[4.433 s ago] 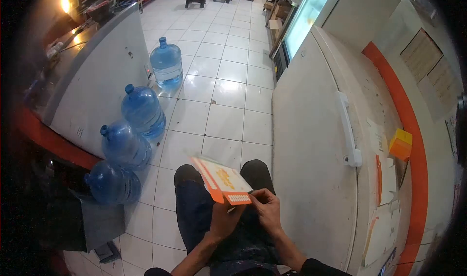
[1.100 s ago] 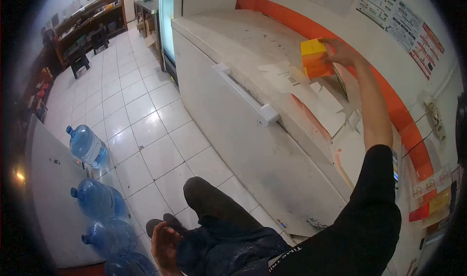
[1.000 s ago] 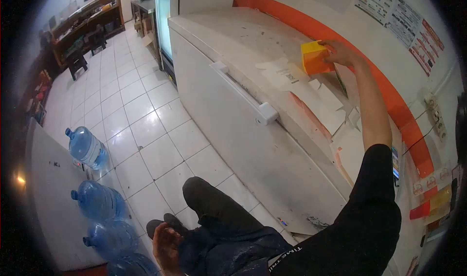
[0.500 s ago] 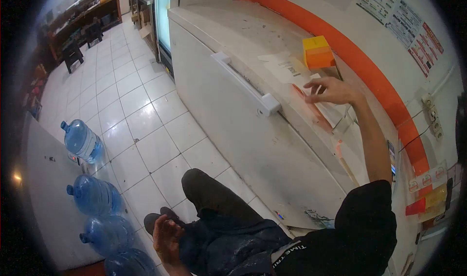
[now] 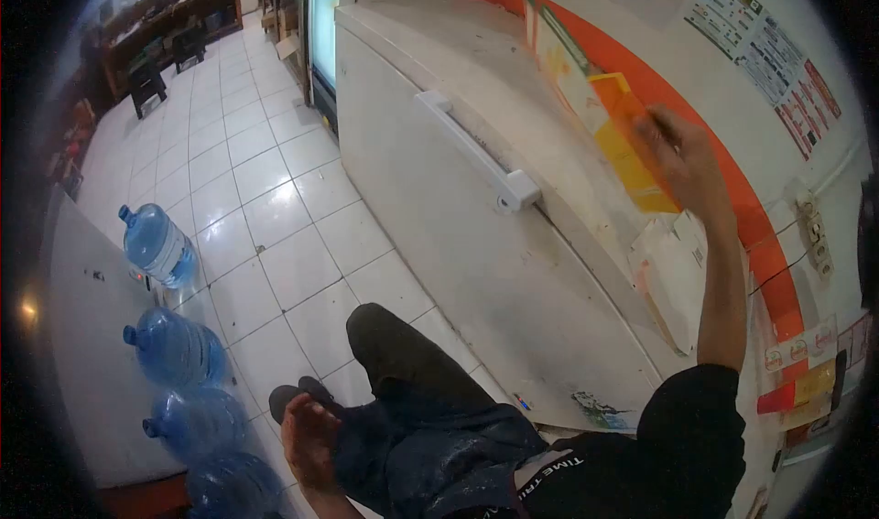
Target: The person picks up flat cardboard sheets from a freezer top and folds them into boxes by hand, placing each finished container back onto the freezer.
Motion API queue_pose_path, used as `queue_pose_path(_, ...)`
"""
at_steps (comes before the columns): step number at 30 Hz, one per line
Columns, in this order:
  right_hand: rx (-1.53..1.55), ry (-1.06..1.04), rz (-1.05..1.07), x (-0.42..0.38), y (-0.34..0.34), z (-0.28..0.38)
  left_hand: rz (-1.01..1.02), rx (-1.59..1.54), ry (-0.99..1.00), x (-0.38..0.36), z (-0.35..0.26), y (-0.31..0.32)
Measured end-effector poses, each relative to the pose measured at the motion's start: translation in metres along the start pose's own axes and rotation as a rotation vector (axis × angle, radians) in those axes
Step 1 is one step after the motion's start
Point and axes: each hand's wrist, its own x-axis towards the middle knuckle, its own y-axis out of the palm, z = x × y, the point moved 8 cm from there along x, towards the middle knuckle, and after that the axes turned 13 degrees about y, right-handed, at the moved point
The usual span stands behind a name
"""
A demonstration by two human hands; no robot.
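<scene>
My right hand [image 5: 682, 157] is closed on a yellow and orange cardboard carton [image 5: 632, 144] above the lid of a white chest freezer [image 5: 476, 308]. The carton is tilted, and a long flap with white and green edges stretches away from it toward the back wall. Just below that hand, white folded cardboard [image 5: 673, 267] with orange markings lies on the lid. Low by my thigh hangs my left hand [image 5: 311, 437], fingers loosely curled and slightly blurred, with nothing showing in it.
Several blue water jugs [image 5: 179, 345] line the left side of the white tiled floor [image 5: 252, 180]. The freezer has a white handle [image 5: 481, 153] on its front. Power sockets [image 5: 815, 235] with a cable are on the right wall. Dark stools [image 5: 146, 87] stand far off.
My right hand has gone from hovering over the white cardboard to gripping the yellow and orange carton, now tilted with its long flap showing. The white cardboard sits nearer me. My left hand stays low.
</scene>
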Motion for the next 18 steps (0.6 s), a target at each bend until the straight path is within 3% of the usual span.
queue_pose_path(2, -0.069, -0.413, -0.010, -0.043, 0.025, 0.035, -0.012, 0.020, 0.070, 0.009, -0.010, -0.006)
queue_pose_path(3, 0.035, -0.490, 0.155, -0.070, 0.053, 0.050, -0.012, 0.041, 0.142, 0.012, -0.019, -0.010)
queue_pose_path(5, -0.121, -0.739, 0.185, -0.124, 0.110, 0.068, -0.216, 0.211, 0.307, 0.014, -0.036, -0.030)
queue_pose_path(7, -0.133, -0.815, 0.351, -0.181, 0.178, 0.065, -0.362, 0.390, 0.490, 0.007, -0.067, -0.041)
queue_pose_path(10, -0.124, -0.812, 0.578, -0.241, 0.262, 0.042, -0.416, 0.310, 0.631, -0.012, -0.096, -0.050)
queue_pose_path(13, -0.055, -0.792, 0.649, -0.273, 0.291, 0.034, -0.420, 0.679, 0.800, -0.035, -0.128, -0.046)
queue_pose_path(14, -0.014, -0.784, 0.654, -0.279, 0.294, 0.035, -0.403, 0.670, 0.793, -0.038, -0.126, -0.054)
queue_pose_path(16, 0.031, -0.770, 0.702, -0.287, 0.297, 0.027, -0.235, 1.081, 0.697, -0.045, -0.103, 0.000)
queue_pose_path(18, 0.058, -0.756, 0.734, -0.287, 0.300, 0.022, 0.187, 1.207, 0.588, -0.038, -0.056, 0.056)
